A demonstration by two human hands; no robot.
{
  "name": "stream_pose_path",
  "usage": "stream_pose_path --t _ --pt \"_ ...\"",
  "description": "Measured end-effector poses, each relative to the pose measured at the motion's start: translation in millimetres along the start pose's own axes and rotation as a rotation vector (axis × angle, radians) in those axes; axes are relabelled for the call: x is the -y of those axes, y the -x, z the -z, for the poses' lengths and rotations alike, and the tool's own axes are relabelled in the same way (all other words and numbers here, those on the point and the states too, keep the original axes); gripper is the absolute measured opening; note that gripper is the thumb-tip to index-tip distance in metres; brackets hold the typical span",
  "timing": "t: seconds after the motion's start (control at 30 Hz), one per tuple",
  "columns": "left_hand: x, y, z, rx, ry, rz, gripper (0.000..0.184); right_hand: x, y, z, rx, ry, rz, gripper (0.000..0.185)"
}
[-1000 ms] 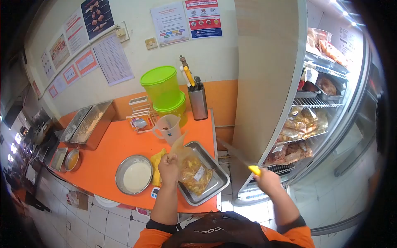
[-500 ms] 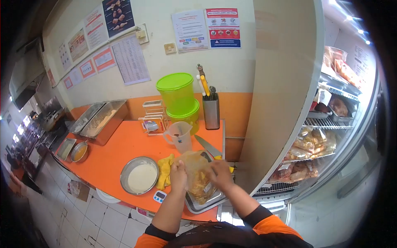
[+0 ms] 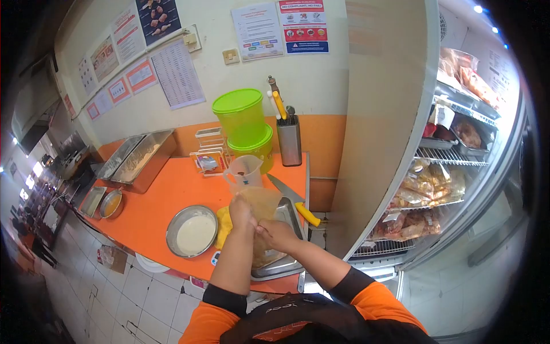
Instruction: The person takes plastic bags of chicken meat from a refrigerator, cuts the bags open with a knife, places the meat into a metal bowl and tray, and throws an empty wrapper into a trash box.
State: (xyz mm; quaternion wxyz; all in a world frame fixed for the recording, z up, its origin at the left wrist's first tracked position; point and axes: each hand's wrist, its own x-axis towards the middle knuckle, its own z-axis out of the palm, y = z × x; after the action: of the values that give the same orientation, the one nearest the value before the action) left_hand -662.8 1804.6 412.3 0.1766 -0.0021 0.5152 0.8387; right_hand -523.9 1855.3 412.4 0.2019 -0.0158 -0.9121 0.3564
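Observation:
A clear plastic bag (image 3: 263,200) with yellowish-brown pieces in its lower part hangs over a metal tray (image 3: 291,218); my forearms partly hide it. My left hand (image 3: 241,212) is closed round the bag's upper part. Close against it, my right hand (image 3: 276,235) is also closed on the bag, fingers pointing left. Behind the bag stands a clear measuring jug (image 3: 243,172). A yellow cloth (image 3: 223,226) lies left of my left hand, beside a metal bowl (image 3: 193,235) of pale batter.
A large knife (image 3: 298,200) with a yellow handle lies across the table's right edge. Green lidded tubs (image 3: 239,112) and a knife block (image 3: 290,140) stand at the back. Long metal trays (image 3: 140,160) sit far left. On the right, an open fridge holds bagged meat (image 3: 429,189).
My right hand has moved left from the bag's right side to beside my left hand. The bag's upper part is now gathered between both hands. The view has shifted slightly.

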Motion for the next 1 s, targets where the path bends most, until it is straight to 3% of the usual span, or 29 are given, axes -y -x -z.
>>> stream_pose_path --t 0.13,0.23,0.33,0.53,0.73,0.83,0.87,0.93,1.0 --pt "12 -34 3 0.002 0.047 -0.115 0.026 -4 3 -9 0.091 0.235 -0.018 0.037" --pt "10 -47 5 -0.07 0.167 -0.07 0.027 -8 10 -15 0.088 0.362 0.055 0.038" --pt "8 -53 -2 -0.24 -0.116 -0.184 0.026 -2 20 -10 0.04 0.386 0.134 0.036" --pt "-23 -13 -31 -0.311 -0.646 -0.464 0.027 10 42 4 -0.006 0.434 0.248 0.032" --pt "-3 -34 -28 -0.328 -0.746 -0.932 0.026 9 57 0 -0.039 0.405 0.215 0.03" --pt "-7 -16 -27 0.083 -0.554 -0.709 0.025 3 71 6 -0.011 0.224 0.21 0.03" --pt "-11 -7 -25 0.217 -0.405 -0.516 0.023 -3 83 6 0.01 0.127 0.215 0.03" --pt "-30 30 -22 0.462 -0.101 -0.115 0.02 -9 100 8 -0.402 -0.172 0.346 0.021" --pt "-44 53 -20 0.594 -0.027 -0.048 0.015 -28 102 2 -0.753 -0.379 0.0 0.023"
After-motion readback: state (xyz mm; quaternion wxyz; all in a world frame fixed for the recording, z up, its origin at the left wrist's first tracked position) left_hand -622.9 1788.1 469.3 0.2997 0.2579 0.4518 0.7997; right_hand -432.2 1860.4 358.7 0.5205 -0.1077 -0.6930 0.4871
